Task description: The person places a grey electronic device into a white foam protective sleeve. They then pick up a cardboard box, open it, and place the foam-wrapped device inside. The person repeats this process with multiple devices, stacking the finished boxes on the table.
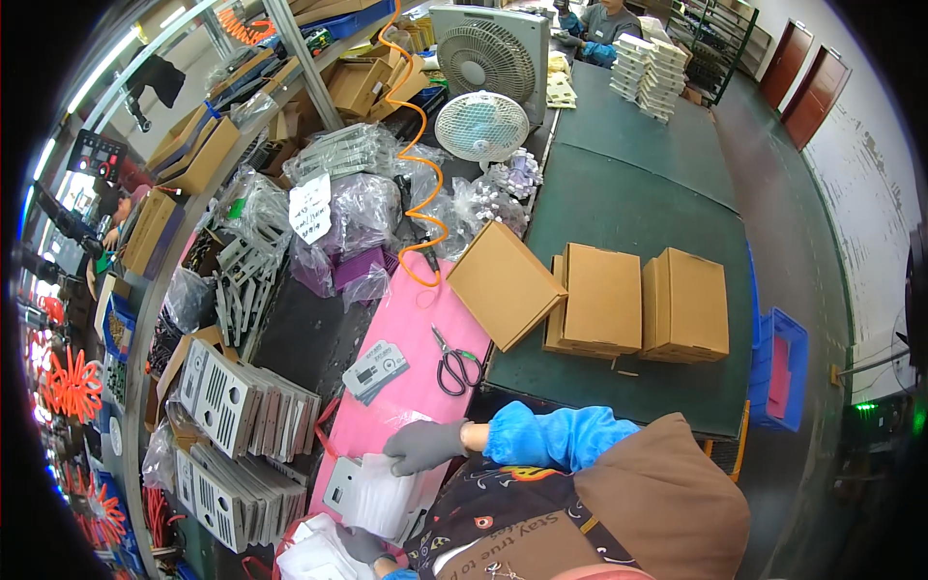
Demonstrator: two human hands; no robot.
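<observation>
the right hand (423, 445) in a grey glove presses its fingers together on a white bag (379, 495) over a grey panel (342, 483). the left hand (365, 547) grips the bag from below, and scissors (454, 365) lie near on the pink sheet (425, 319).

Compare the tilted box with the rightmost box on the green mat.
The tilted box leans, one edge raised, overlapping the pink sheet; the rightmost box lies flat, wholly on the green mat. The tilted box looks thinner. Both are plain brown cardboard, closed.

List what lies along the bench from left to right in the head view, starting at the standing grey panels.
Grey panels → small grey plate → scissors → tilted cardboard box → middle cardboard box → right cardboard box → blue crate.
</observation>
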